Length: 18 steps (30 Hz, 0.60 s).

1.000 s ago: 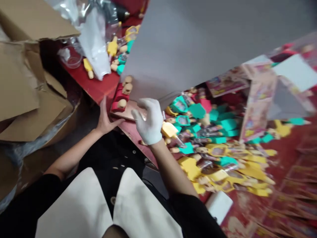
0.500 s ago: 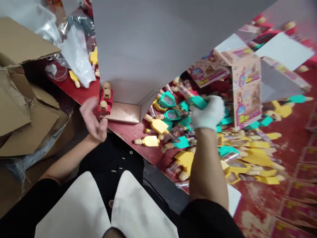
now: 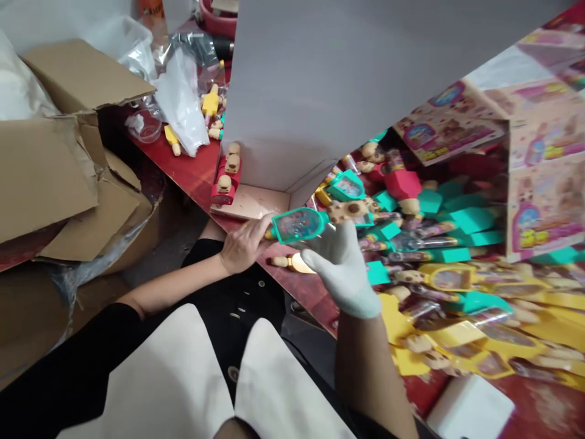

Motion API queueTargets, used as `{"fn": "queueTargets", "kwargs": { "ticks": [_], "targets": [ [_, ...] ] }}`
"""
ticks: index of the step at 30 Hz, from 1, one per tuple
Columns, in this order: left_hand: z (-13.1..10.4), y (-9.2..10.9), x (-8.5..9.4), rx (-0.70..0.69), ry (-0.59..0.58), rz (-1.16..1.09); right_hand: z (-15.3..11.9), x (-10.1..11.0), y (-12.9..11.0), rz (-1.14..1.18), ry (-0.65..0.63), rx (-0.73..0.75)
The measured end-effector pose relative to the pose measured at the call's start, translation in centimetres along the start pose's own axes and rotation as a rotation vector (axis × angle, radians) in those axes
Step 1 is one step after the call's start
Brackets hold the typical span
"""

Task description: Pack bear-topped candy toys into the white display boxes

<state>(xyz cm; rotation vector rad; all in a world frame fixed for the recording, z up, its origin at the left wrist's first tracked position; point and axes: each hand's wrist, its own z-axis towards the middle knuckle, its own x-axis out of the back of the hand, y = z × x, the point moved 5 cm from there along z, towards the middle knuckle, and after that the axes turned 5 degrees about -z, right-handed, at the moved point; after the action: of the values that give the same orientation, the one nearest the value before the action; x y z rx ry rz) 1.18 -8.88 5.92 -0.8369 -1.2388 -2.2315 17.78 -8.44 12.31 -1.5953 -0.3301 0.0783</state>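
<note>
A green toy with a clear window and a spotted animal head (image 3: 299, 225) lies across the space between my hands. My bare left hand (image 3: 244, 245) has its fingers closed on the toy's left end. At the toy's head end, my gloved right hand (image 3: 340, 262) is held with thumb and fingers apart, close beneath it; whether it touches the toy is unclear. Behind them stands a tall grey-white box (image 3: 292, 122), open toward me. Several red toys (image 3: 226, 177) stand in a row at its left inner edge.
Green, red and yellow toys (image 3: 457, 277) are heaped on the red table (image 3: 183, 174) at right. Printed display boxes (image 3: 543, 189) stand behind the heap. Torn cardboard (image 3: 46, 177) is at left, near a plastic bag (image 3: 180, 100). A white block (image 3: 470, 405) lies at lower right.
The green toy has come from the heap to the front of the box. My left hand has moved right and closed on it; my right hand has moved left and its fingers have opened. The view has shifted.
</note>
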Motion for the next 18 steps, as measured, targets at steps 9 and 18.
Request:
{"fn": "queueTargets", "kwargs": {
  "ticks": [9,18],
  "targets": [
    [-1.6,-5.2,-1.0,-0.016,0.050,0.199,8.2,-1.0,-1.3,-0.427,0.449,0.328],
    [-1.7,-6.2,-2.9,-0.049,-0.194,0.234,13.6,-3.0,-1.0,-0.698,0.112,0.377]
  ]
}}
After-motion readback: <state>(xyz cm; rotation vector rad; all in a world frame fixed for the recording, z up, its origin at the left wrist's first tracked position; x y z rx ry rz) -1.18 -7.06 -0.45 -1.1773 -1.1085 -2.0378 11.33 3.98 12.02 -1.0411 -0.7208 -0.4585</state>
